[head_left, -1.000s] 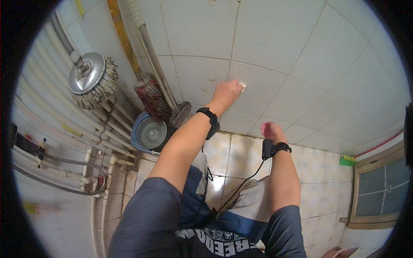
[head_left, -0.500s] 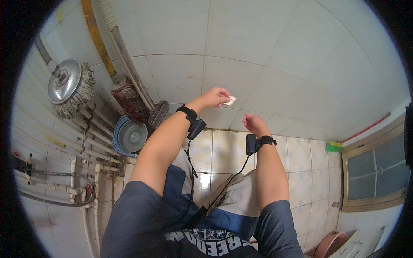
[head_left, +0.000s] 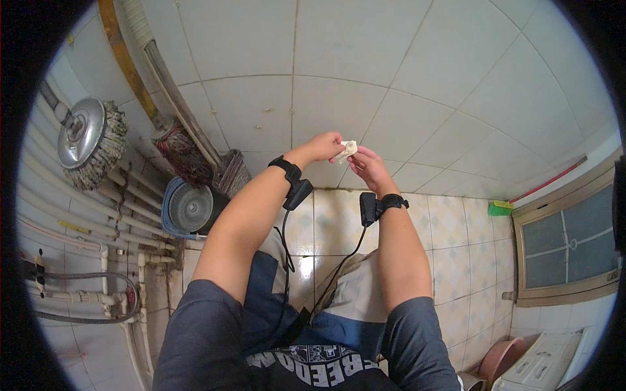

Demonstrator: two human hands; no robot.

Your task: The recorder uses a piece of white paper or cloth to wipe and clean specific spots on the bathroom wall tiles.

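Note:
Both my hands meet at a small white crumpled tissue in front of the tiled wall. A brownish-grey smudge shows on its face. My left hand pinches the tissue at its left side, thumb and fingers closed. From the right, my right hand has its fingertips on the tissue's lower right edge. I cannot tell whether the tissue is a single sheet or folded. Each wrist wears a black strap with a small black box and a cable.
Mops and a brush-like tool lean at the left by white pipes. Below them sits a blue basket. A green dustpan-like thing and a framed glass door are right; a pink basin is lower right.
My right hand has moved up and left to the tissue and now touches it. The tissue is turned more face-on, and the whole view has shifted slightly.

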